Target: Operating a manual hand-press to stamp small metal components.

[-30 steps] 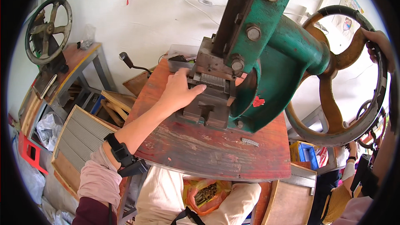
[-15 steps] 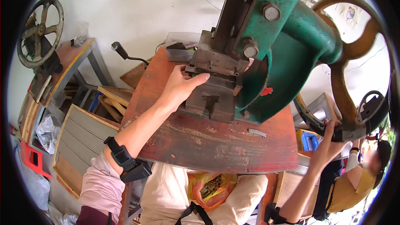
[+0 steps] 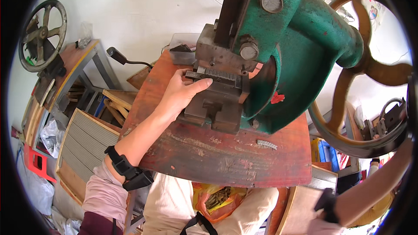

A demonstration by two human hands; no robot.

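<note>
A green hand press (image 3: pixel 313 56) stands on a worn red-brown table (image 3: pixel 209 161). Beneath its steel upper block (image 3: pixel 222 52) lies a dark lower die (image 3: pixel 217 88) with a grey ribbed strip (image 3: pixel 217 74) along it. My left hand (image 3: pixel 183 91) is closed on the die's left end, thumb across the front and fingers behind. The press's large brown handwheel (image 3: pixel 344 100) is at the right. My right forearm (image 3: pixel 374 182) reaches up toward the wheel's right rim, where the hand is lost at the dark picture edge. A small ribbed metal piece (image 3: pixel 267 144) rests on the table's right half.
Behind the press is a clear plastic box (image 3: pixel 183 54). Ridged boards (image 3: pixel 87 148) lean at the left, below a bench with another handwheel (image 3: pixel 42 35). A yellow and orange bag of metal pieces (image 3: pixel 220 198) sits between my legs. Blue bins (image 3: pixel 326 152) stand at right.
The handwheel has turned, and my right hand has moved up and right to the picture's edge. A gap shows under the upper block, revealing the ribbed strip. My left hand keeps its grip.
</note>
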